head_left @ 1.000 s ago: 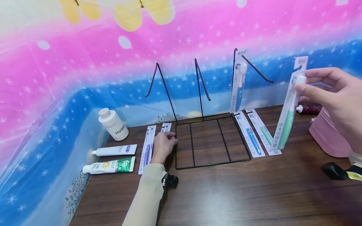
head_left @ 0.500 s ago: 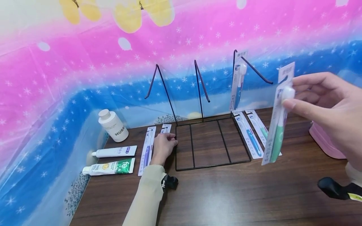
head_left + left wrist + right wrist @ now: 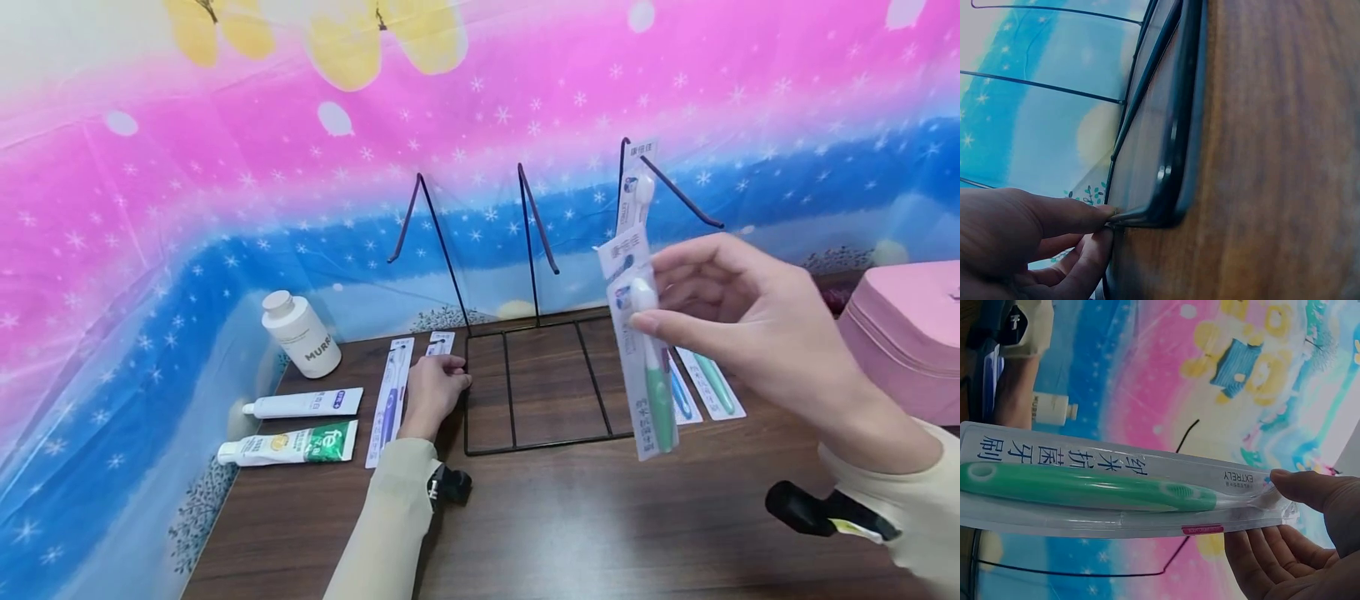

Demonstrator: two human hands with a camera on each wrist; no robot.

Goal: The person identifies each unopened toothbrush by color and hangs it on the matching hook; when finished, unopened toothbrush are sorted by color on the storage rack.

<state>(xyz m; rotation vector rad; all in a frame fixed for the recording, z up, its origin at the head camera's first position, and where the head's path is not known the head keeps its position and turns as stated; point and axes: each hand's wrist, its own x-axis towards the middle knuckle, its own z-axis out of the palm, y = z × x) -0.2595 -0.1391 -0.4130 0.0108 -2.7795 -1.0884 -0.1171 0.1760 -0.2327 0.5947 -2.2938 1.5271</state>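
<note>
My right hand [image 3: 750, 333] pinches a packaged green toothbrush [image 3: 658, 392] near its head end, holding it upright above the table in front of the rack's right side. In the right wrist view, the green handle [image 3: 1091, 487] shows through the clear blister. With thumb and fingers, my left hand [image 3: 433, 387] pinches the left side of the black wire rack [image 3: 558, 446]; the left wrist view shows the fingertips on the rack's wire [image 3: 1141, 219]. A packaged blue toothbrush hangs on the rack's right hook [image 3: 682, 192], its lower part hidden behind the held pack.
Left of the rack lie a packaged purple toothbrush [image 3: 390, 404] and another pack [image 3: 441, 342], partly covered by my left hand. Further left are two toothpaste tubes [image 3: 303, 403] and a white bottle [image 3: 302, 335]. Blue and green packs [image 3: 712, 383] lie to the right, near a pink case [image 3: 907, 333].
My right hand has carried the green toothbrush pack leftward and slightly down, from beside the pink case to in front of the rack's right side. My left hand stays on the rack.
</note>
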